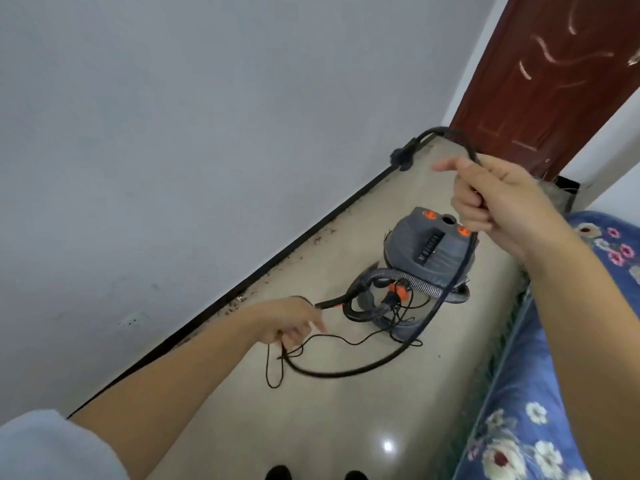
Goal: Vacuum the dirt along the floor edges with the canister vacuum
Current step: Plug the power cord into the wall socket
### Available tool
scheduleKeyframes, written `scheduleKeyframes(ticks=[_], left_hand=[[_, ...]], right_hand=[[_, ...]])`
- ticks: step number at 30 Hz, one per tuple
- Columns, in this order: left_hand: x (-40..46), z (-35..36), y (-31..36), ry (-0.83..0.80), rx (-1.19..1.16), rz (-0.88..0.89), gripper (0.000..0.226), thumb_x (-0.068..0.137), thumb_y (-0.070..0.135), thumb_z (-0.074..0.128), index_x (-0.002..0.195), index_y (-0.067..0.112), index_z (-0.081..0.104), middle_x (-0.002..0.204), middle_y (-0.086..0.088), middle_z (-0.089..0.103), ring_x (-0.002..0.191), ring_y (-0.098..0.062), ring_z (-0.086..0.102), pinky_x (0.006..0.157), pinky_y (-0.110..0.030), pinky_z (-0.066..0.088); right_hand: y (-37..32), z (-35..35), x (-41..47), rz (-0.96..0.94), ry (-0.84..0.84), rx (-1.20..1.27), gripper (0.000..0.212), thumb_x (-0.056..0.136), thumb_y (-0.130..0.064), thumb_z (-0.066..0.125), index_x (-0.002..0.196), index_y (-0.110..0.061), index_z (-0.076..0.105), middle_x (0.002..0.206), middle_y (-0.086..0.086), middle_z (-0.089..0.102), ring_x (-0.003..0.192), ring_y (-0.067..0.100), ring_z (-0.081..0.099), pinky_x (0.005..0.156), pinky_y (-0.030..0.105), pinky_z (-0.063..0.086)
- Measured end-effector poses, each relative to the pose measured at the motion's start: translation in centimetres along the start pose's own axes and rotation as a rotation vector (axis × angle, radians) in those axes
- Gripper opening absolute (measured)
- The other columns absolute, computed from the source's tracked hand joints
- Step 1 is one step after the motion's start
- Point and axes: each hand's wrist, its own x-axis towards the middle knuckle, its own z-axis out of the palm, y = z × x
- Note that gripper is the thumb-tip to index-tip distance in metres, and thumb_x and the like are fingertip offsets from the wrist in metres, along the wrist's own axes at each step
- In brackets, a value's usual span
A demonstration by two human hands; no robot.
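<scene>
A person is standing over a grey canister vacuum (429, 251) with orange knobs, which is sitting on the pale tiled floor (346, 410) between the wall on the left and a floral blue bedspread (540, 393) on the right; the right hand (498, 199) is raised in front of the view, its fingers curling round a thick black cord (408, 355), with the forefinger sticking out to the left; the cord is arching from the hand to a plug end (403, 155) by the far skirting, and is also looping down past the vacuum to the near floor; the left hand (294, 320) is reaching low, gripping thin black loops of cable (277, 368) beside the ribbed hose (408, 277); dark crumbs of dirt (277, 275) are lying along the black skirting (242, 282); a dark red door (554, 81) is showing at far right.
</scene>
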Motion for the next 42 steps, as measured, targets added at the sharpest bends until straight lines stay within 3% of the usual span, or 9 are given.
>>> scheduleKeyframes(ticks=[3, 5, 11, 16, 21, 28, 37, 40, 42], left_hand=[[-2.8, 3.0, 1.2, -0.192, 0.797, 0.088, 0.023, 0.095, 0.035, 0.049, 0.097, 0.017, 0.062, 0.064, -0.002, 0.041, 0.051, -0.014, 0.04, 0.042, -0.016, 0.034], [-4.7, 4.6, 2.4, -0.302, 0.958, 0.187, 0.032, 0.095, 0.042, 0.045, 0.106, 0.023, 0.068, 0.069, 0.002, 0.047, 0.059, -0.008, 0.047, 0.051, -0.016, 0.039], [-6.4, 5.3, 1.7, -0.133, 0.473, 0.287, 0.032, 0.093, 0.044, 0.05, 0.085, 0.027, 0.075, 0.055, 0.01, 0.039, 0.054, -0.005, 0.04, 0.058, -0.011, 0.037], [-5.2, 6.2, -4.7, 0.034, 0.136, 0.188, 0.031, 0.087, 0.021, 0.053, 0.06, 0.026, 0.068, 0.129, 0.015, 0.057, 0.12, -0.002, 0.047, 0.106, -0.021, 0.025], [-3.9, 9.7, -11.5, 0.074, -0.768, 0.279, 0.035, 0.093, 0.029, 0.044, 0.066, 0.013, 0.059, 0.114, -0.006, 0.068, 0.113, -0.015, 0.061, 0.093, -0.019, 0.046], [-4.4, 9.2, -12.0, 0.207, -0.632, 0.408, 0.026, 0.097, 0.031, 0.046, 0.122, 0.022, 0.049, 0.121, 0.011, 0.06, 0.124, -0.006, 0.05, 0.112, -0.03, 0.03], [-7.1, 2.2, -21.7, 0.7, -0.032, 0.023, 0.031, 0.095, 0.035, 0.048, 0.113, 0.011, 0.059, 0.118, -0.009, 0.062, 0.111, -0.025, 0.058, 0.093, -0.03, 0.044], [-6.7, -1.1, -23.9, 0.7, -0.086, 0.133, 0.059, 0.092, 0.037, 0.055, 0.144, 0.02, 0.032, 0.141, -0.002, 0.043, 0.129, -0.019, 0.044, 0.104, -0.029, 0.035], [-5.9, -2.5, -23.5, 0.675, -0.102, 0.28, 0.045, 0.095, 0.029, 0.052, 0.137, 0.015, 0.041, 0.134, -0.002, 0.05, 0.123, -0.017, 0.047, 0.098, -0.021, 0.036]], right_hand=[[0.3, 0.6, 1.2, 0.013, -0.018, -0.011, 0.026, 0.103, -0.025, 0.038, 0.101, -0.013, 0.061, 0.05, -0.008, 0.034, 0.037, 0.004, 0.024, 0.034, 0.016, 0.017], [0.2, 0.8, 1.9, 0.013, -0.019, -0.006, 0.029, 0.102, -0.029, 0.038, 0.104, -0.014, 0.062, 0.05, -0.008, 0.036, 0.037, 0.004, 0.024, 0.034, 0.016, 0.017], [1.0, 1.2, 3.1, -0.006, -0.181, -0.017, 0.032, 0.103, -0.03, 0.035, 0.103, -0.022, 0.066, 0.052, -0.006, 0.037, 0.039, 0.004, 0.022, 0.036, 0.017, 0.016], [4.3, 4.4, 2.8, 0.065, -0.371, -0.068, 0.026, 0.102, -0.023, 0.039, 0.11, -0.022, 0.064, 0.058, -0.005, 0.032, 0.042, 0.005, 0.021, 0.04, 0.019, 0.013], [8.7, 10.0, 0.9, 0.147, -0.478, -0.101, 0.028, 0.104, -0.03, 0.034, 0.104, -0.027, 0.062, 0.046, -0.012, 0.02, 0.04, 0.005, 0.016, 0.04, 0.019, 0.011], [10.8, 19.1, -3.4, 0.548, -0.77, 0.311, 0.027, 0.099, -0.008, 0.034, 0.096, -0.005, 0.061, 0.057, -0.001, 0.054, 0.054, 0.013, 0.053, 0.058, 0.026, 0.05], [11.1, 31.7, -3.8, 0.748, -0.633, 0.386, 0.031, 0.1, -0.036, 0.039, 0.097, -0.013, 0.06, 0.049, -0.004, 0.047, 0.042, 0.007, 0.048, 0.041, 0.015, 0.041], [12.3, 35.3, -4.0, 0.826, -0.654, 0.516, 0.034, 0.102, -0.031, 0.033, 0.097, -0.009, 0.059, 0.048, -0.006, 0.039, 0.038, 0.004, 0.037, 0.039, 0.014, 0.036], [13.5, 37.4, -4.1, 0.816, -0.682, 0.531, 0.031, 0.102, -0.024, 0.033, 0.098, -0.006, 0.059, 0.053, -0.004, 0.045, 0.041, 0.005, 0.04, 0.041, 0.015, 0.035]])
